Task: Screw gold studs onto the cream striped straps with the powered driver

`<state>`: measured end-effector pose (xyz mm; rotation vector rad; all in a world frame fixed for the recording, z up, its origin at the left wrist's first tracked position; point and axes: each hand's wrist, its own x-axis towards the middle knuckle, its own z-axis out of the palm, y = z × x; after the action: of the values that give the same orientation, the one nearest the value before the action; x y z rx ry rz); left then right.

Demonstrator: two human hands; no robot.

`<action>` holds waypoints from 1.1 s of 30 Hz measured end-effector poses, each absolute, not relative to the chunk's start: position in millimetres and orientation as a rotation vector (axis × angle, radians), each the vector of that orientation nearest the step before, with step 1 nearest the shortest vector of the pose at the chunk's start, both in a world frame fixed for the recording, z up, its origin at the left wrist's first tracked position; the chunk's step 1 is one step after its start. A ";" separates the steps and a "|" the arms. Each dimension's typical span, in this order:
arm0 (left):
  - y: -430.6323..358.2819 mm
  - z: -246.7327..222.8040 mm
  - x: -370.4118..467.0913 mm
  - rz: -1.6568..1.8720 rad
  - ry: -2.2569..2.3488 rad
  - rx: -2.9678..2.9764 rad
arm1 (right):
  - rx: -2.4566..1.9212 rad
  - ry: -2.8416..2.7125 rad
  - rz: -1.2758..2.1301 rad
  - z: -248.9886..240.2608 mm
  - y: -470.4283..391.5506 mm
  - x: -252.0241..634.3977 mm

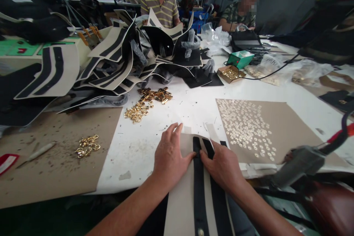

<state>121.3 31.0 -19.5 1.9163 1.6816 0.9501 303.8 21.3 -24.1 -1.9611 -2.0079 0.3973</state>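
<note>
A beige panel (pixel 181 191) with two long black strips lies lengthwise in front of me, its far end on the white table edge and its near end over my lap. My left hand (pixel 171 155) grips its left edge, the thumb reaching to the left black strip. On the other side, my right hand (pixel 224 164) holds the right edge with its thumb on the same strip. Both thumbs nearly meet near the panel's far end; whether something small sits under them cannot be made out. A round metal stud (pixel 200 232) shows on the left strip near the bottom.
Striped panels (pixel 110 44) pile up at the back left. Gold hardware (pixel 141 107) lies mid-table, with gold rings (pixel 87 146) farther left beside an awl-like tool (pixel 41 151). Small washers (pixel 243 125) cover brown board at right. A grey machine part (pixel 298 164) juts in. Two people work opposite.
</note>
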 end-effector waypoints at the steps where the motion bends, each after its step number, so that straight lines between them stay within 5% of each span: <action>1: 29.8 -19.9 122.1 0.954 1.615 2.022 | -1.968 -2.014 0.405 -23.5 21.7 303.8; 15: 33.0 -38.7 127.2 0.981 1.387 2.023 | -1.669 -1.699 0.442 -23.2 5.8 348.0; 22: 31.9 -49.7 125.4 1.001 1.407 2.168 | -2.034 -1.626 0.183 -50.8 -21.2 447.4; 33: 28.7 -49.1 125.4 1.029 1.437 2.154 | -2.058 -1.819 0.330 -45.7 -17.3 453.9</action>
<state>125.4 28.7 -49.1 2.1541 1.4368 1.0286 453.9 -17.3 -45.7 -2.0576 -1.8189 0.3298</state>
